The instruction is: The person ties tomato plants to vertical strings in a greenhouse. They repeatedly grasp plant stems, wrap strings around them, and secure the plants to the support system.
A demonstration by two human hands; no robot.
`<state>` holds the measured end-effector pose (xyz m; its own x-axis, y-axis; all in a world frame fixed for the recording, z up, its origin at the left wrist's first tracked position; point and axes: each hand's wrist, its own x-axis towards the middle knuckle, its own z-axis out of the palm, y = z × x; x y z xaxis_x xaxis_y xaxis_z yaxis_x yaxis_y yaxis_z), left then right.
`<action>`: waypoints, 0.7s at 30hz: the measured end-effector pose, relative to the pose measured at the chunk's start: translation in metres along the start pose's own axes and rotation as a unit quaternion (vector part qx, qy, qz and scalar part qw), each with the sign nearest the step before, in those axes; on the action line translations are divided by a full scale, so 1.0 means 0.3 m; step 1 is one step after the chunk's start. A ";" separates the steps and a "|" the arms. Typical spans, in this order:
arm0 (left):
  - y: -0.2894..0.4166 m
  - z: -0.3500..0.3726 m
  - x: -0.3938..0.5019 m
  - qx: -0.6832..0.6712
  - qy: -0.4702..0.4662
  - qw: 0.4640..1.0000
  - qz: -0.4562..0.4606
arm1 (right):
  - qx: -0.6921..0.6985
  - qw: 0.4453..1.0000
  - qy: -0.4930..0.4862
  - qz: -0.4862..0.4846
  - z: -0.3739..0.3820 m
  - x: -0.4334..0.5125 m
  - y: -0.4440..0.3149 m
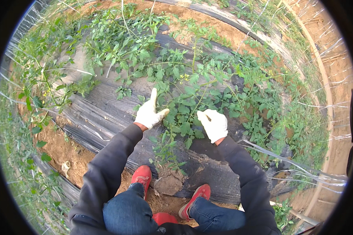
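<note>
Both my hands wear pale gloves and reach over tomato plants. My left hand is at the centre, its thumb and a finger spread apart, with nothing seen between them, beside the leaves of a tomato plant. To the right of that foliage is my right hand, with fingers curled and the fingertips close to the thumb; whether something thin is pinched there cannot be told. Small yellow tomato flowers show above and between the hands. A leafy stem runs down between my forearms.
Black plastic mulch film covers the bed, with bare soil along it. A clod of soil lies between my red shoes. Pale twines stretch at the right. More tomato plants grow at the left.
</note>
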<state>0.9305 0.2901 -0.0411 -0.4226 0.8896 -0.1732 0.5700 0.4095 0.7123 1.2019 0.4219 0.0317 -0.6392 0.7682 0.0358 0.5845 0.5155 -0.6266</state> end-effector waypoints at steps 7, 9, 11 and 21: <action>0.065 0.018 -0.077 0.084 -0.104 0.991 0.022 | 0.268 0.954 -0.021 0.133 0.007 0.133 0.039; 0.103 -0.039 -0.157 0.089 -0.070 0.994 0.009 | 0.279 0.954 -0.038 0.105 0.068 0.097 0.056; 0.151 -0.136 -0.242 0.085 0.059 0.992 0.070 | 0.310 0.937 -0.067 0.149 0.112 0.067 0.064; -0.009 -1.347 -0.536 -0.035 0.663 0.730 0.159 | 0.323 0.937 -0.067 0.119 0.003 -0.166 -0.007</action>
<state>0.7122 0.0641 0.2597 -0.6139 -0.0604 0.7871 0.7704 0.1717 0.6140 1.2321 0.3823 0.0306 -0.6116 0.7554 -0.2353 0.3220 -0.0340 -0.9461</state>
